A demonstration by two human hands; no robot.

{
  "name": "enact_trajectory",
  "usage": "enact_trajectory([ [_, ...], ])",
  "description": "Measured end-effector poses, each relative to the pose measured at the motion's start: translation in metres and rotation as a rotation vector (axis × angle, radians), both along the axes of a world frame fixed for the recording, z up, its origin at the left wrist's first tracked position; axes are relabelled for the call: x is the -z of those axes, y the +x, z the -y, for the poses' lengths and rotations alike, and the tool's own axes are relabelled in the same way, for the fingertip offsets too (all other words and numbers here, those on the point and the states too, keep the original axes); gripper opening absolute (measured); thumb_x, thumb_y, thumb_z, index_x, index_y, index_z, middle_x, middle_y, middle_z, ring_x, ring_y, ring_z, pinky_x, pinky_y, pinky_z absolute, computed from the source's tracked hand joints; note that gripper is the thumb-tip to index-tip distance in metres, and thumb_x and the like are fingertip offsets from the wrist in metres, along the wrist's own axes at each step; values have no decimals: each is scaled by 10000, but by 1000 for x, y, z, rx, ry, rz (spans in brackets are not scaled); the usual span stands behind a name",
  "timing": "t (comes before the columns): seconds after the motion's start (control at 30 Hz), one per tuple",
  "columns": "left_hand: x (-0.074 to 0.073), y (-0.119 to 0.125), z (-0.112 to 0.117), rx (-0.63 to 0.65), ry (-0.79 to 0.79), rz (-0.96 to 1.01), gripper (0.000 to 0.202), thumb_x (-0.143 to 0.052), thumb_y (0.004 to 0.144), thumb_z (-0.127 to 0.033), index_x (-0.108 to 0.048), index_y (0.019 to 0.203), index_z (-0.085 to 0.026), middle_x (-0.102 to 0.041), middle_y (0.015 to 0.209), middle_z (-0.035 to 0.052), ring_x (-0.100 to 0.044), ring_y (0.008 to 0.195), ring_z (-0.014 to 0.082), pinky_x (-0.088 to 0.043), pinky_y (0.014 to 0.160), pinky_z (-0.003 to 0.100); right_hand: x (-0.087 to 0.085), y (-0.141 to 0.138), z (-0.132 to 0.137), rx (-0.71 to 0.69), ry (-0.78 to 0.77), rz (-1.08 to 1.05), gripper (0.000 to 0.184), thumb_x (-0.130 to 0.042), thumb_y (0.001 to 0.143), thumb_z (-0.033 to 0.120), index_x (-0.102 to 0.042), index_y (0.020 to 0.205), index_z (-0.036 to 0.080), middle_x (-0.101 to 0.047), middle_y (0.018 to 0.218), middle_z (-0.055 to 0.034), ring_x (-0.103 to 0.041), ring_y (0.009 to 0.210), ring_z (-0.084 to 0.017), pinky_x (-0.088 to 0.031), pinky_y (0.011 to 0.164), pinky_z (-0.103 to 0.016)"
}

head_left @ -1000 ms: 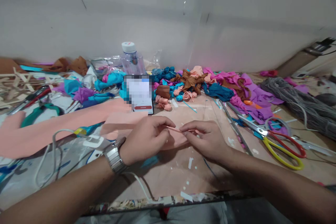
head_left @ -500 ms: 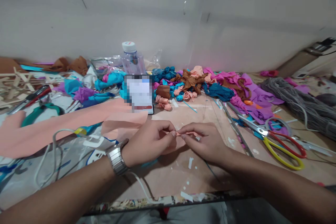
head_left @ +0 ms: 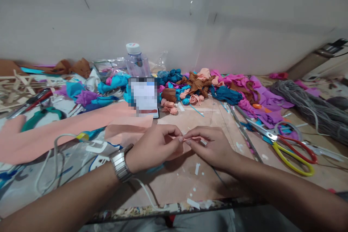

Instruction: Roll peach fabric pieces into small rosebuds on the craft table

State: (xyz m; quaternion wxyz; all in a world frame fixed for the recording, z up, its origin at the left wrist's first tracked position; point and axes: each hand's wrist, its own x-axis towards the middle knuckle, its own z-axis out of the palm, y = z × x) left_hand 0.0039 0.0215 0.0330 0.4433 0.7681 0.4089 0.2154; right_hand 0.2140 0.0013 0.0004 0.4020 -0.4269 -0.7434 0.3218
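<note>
Pinching: your left hand [head_left: 152, 146] and right hand [head_left: 210, 148] are gripping a thin peach paper sheet [head_left: 180, 151].
Rightward: red-and-yellow-handled metal scissors [head_left: 275, 138] are lying.

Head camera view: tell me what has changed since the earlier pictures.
The left hand and right hand have drawn closer together, now almost meeting, both still pinching the thin peach paper. The red-and-yellow-handled metal scissors lie unmoved.

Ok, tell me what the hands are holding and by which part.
The left hand and right hand both pinch a piece of peach paper by an edge, between thumbs and fingers, with their fingertips close together.
</note>
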Motion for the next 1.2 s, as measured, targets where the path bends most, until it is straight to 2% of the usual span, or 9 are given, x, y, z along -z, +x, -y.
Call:
enact_trajectory([
  [0.17,-2,2,1,-12,42,-20,226,-558,945,-307,-714,846,-178,-736,804,0,-649,758,145,-445,681,238,3,-1,0,18,-51,-16,113,-673,871,154,-753,929,212,-765,847,-6,-719,756,-134,-542,673,-213],
  [0.43,-4,4,4,-21,223,-103,285,-541,961,-329,-705,785,-176,-706,760,1,-597,718,145,-388,686,275,-3,1,-2,-29,36,9,84,-665,866,121,-699,879,196,-685,899,-22,-654,861,-149,-500,779,-273],
  [0.6,-2,4,6,-13,358,-129,252,-539,963,-318,-718,838,-192,-706,787,15,-579,767,175,-368,747,312,-5,-1,-1,-60,-132,-66,94,-631,879,108,-672,850,187,-634,948,-33,-623,914,-151,-488,790,-267],
  [0.77,1,5,8,24,439,-165,228,-529,970,-315,-705,878,-202,-702,820,9,-571,807,183,-356,811,349,-5,-2,-1,-86,-315,-166,92,-605,887,125,-644,830,186,-607,968,-31,-600,893,-145,-475,731,-243],
  [0.87,2,5,9,34,470,-193,241,-509,983,-319,-695,883,-203,-696,828,9,-565,820,186,-351,844,365,-6,-3,-1,-69,-323,-165,101,-604,877,117,-641,809,182,-606,977,-29,-597,899,-142,-468,732,-237],
  [1.07,2,5,8,58,500,-229,274,-475,1003,-346,-681,902,-196,-681,836,24,-553,835,194,-350,852,376,-9,-2,-1,-25,-213,-93,104,-630,851,93,-675,817,180,-597,1020,-36,-599,978,-153,-468,803,-256],
  [1.2,2,5,7,63,521,-250,286,-463,1007,-351,-677,902,-193,-671,838,34,-546,848,202,-354,861,383,-6,-2,-1,-63,-309,-180,84,-607,882,140,-659,832,183,-583,1004,-30,-586,924,-145,-462,775,-254],
])
